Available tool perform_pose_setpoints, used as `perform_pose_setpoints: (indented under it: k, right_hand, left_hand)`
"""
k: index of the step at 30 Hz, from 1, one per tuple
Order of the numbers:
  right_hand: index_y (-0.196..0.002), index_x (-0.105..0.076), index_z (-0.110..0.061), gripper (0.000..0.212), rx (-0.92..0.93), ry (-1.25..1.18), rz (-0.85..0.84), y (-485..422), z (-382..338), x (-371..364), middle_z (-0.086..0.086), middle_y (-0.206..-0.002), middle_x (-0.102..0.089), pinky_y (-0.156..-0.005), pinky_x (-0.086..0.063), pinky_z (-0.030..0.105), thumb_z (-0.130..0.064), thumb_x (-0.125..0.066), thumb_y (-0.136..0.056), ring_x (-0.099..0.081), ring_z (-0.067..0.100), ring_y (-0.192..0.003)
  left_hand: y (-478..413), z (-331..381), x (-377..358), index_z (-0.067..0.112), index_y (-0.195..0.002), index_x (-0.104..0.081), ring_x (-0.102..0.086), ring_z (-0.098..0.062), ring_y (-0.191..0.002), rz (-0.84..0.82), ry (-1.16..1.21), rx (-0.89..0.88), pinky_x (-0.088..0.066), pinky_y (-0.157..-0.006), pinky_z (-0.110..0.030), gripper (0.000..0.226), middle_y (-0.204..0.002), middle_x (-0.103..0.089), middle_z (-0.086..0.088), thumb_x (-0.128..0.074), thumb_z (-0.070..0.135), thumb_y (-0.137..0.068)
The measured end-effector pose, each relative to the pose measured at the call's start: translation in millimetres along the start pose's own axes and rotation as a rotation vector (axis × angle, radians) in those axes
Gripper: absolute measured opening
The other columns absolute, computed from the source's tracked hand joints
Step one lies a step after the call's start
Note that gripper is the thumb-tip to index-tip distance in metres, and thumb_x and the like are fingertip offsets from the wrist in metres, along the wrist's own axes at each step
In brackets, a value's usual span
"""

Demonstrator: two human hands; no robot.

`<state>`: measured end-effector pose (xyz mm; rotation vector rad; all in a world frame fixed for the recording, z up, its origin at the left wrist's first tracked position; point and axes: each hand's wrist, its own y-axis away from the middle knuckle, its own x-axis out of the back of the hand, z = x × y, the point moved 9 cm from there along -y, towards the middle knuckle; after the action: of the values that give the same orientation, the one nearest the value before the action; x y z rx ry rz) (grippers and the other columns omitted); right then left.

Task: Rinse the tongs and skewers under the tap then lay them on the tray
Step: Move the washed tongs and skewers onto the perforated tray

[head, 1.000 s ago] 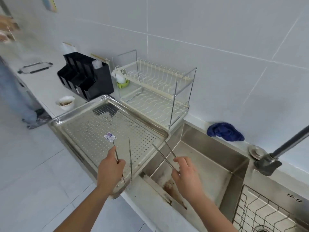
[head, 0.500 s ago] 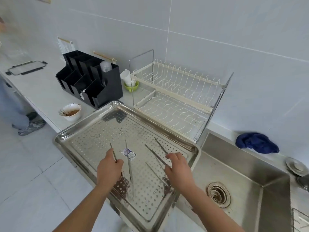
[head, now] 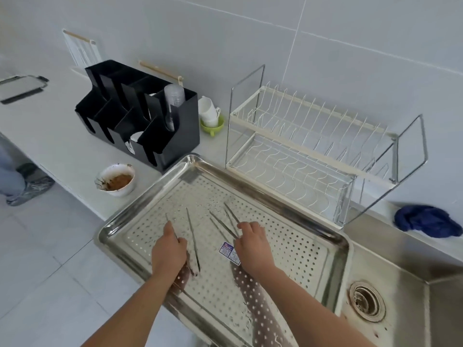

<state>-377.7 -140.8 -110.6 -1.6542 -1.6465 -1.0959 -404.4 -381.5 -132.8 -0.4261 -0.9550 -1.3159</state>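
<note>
A large perforated steel tray (head: 288,246) lies on the counter edge, left of the sink. My left hand (head: 169,251) is low over its near left part, closed on a pair of thin metal tongs (head: 193,236) whose arms point away from me. My right hand (head: 253,242) is over the tray's middle, closed on a second pair of thin metal tongs (head: 224,220) that angle up and to the left. Both tools sit at or just above the tray surface; I cannot tell whether they touch it. A small label (head: 229,251) is stuck on the tray between my hands.
A steel sink (head: 400,309) with a drain (head: 367,300) is at the right. Behind the tray stand a white dish rack (head: 313,146), a black organiser (head: 140,116) and a bowl of brown sauce (head: 116,180). A blue cloth (head: 426,220) lies by the wall. Another person's leg and shoe (head: 22,186) are at far left.
Both hands carried the tongs from the sink's edge leftward over the tray and lowered them towards its surface. The view swung left, so the tap left the frame.
</note>
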Motion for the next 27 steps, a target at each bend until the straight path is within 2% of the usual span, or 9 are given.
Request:
perform_pose_setpoints:
  k: [6, 10, 12, 14, 16, 17, 20, 23, 27]
  right_hand:
    - [-0.144, -0.045, -0.014, 0.047, -0.034, 0.059, -0.042, -13.6, -2.4, -20.9, 0.006, -0.136, -0.050, -0.104, -0.042, 0.032, -0.008, -0.049, -0.098, -0.046, 0.026, -0.123]
    - [-0.135, -0.050, -0.017, 0.037, -0.032, 0.116, -0.042, -14.3, 0.0, -26.7, 0.003, -0.127, -0.056, -0.094, -0.047, 0.032, -0.018, -0.050, -0.098, -0.050, 0.022, -0.113]
    - [-0.133, -0.051, -0.018, 0.036, -0.032, 0.131, -0.033, -14.6, -0.3, -28.0, 0.002, -0.126, -0.058, -0.092, -0.048, 0.032, -0.020, -0.051, -0.097, -0.050, 0.022, -0.112]
    - [-0.133, -0.051, -0.018, 0.037, -0.037, 0.127, -0.018, -13.8, -0.6, -27.6, 0.001, -0.126, -0.057, -0.092, -0.049, 0.032, -0.023, -0.053, -0.096, -0.050, 0.022, -0.112]
    - [-0.137, -0.049, -0.019, 0.042, -0.034, 0.122, -0.017, -11.8, 0.1, -27.3, 0.000, -0.129, -0.055, -0.096, -0.049, 0.032, -0.027, -0.055, -0.097, -0.049, 0.021, -0.117]
    - [-0.140, -0.048, -0.019, 0.044, -0.032, 0.117, -0.021, -11.0, 0.6, -27.0, 0.000, -0.131, -0.054, -0.098, -0.048, 0.033, -0.029, -0.055, -0.097, -0.049, 0.022, -0.119]
    - [-0.142, -0.047, -0.020, 0.045, -0.040, 0.107, -0.020, -10.3, 4.0, -23.2, 0.001, -0.132, -0.054, -0.099, -0.047, 0.033, -0.028, -0.055, -0.098, -0.048, 0.022, -0.120]
    - [-0.139, -0.047, -0.019, 0.044, -0.046, 0.116, -0.025, -8.9, 8.0, -20.0, 0.002, -0.132, -0.054, -0.099, -0.046, 0.033, -0.030, -0.055, -0.097, -0.047, 0.023, -0.120]
    - [-0.141, -0.046, -0.018, 0.045, -0.046, 0.120, -0.021, -3.4, 14.4, -12.2, 0.003, -0.134, -0.053, -0.102, -0.046, 0.035, -0.032, -0.055, -0.098, -0.047, 0.024, -0.124]
  left_hand:
    - [-7.0, 6.0, -6.3, 0.011, -0.158, -0.021, -0.053, -0.011, -0.051, -0.032, -0.025, -0.016, -0.031, -0.041, -0.024, 0.064, -0.062, -0.057, 0.000, -0.049, 0.013, -0.101]
    - [-9.0, 4.3, -6.2, 0.013, -0.158, -0.020, -0.055, -0.013, -0.050, -0.053, -0.077, 0.005, -0.033, -0.039, -0.026, 0.065, -0.061, -0.058, 0.000, -0.050, 0.018, -0.100]
    - [-9.8, 3.2, -5.5, 0.015, -0.157, -0.022, -0.055, -0.012, -0.053, -0.056, -0.101, 0.011, -0.034, -0.042, -0.027, 0.066, -0.068, -0.060, 0.000, -0.051, 0.025, -0.099]
    - [-10.6, 4.0, -4.0, 0.017, -0.155, -0.025, -0.057, -0.015, -0.063, -0.043, -0.133, 0.003, -0.038, -0.048, -0.027, 0.065, -0.092, -0.066, -0.004, -0.053, 0.032, -0.098]
    - [-9.3, 10.2, -5.8, 0.018, -0.154, -0.027, -0.063, -0.023, -0.085, -0.047, -0.191, -0.039, -0.045, -0.059, -0.031, 0.066, -0.126, -0.059, -0.010, -0.053, 0.036, -0.097]
    - [-8.0, 14.8, -7.1, 0.018, -0.154, -0.028, -0.063, -0.025, -0.096, -0.052, -0.225, -0.072, -0.049, -0.062, -0.033, 0.066, -0.133, -0.054, -0.011, -0.053, 0.038, -0.096]
    - [-2.8, 32.5, -9.6, 0.015, -0.151, -0.035, -0.056, -0.025, -0.111, -0.039, -0.315, -0.192, -0.055, -0.077, -0.037, 0.064, -0.135, -0.050, -0.011, -0.054, 0.037, -0.095]
    - [3.1, 48.8, -12.8, 0.013, -0.145, -0.044, -0.052, -0.025, -0.110, -0.010, -0.427, -0.314, -0.049, -0.090, -0.038, 0.059, -0.126, -0.054, -0.009, -0.055, 0.037, -0.093]
    - [9.8, 60.2, -17.5, 0.016, -0.148, -0.042, -0.049, -0.027, -0.123, -0.011, -0.491, -0.390, -0.044, -0.101, -0.045, 0.060, -0.137, -0.052, -0.010, -0.050, 0.042, -0.095]
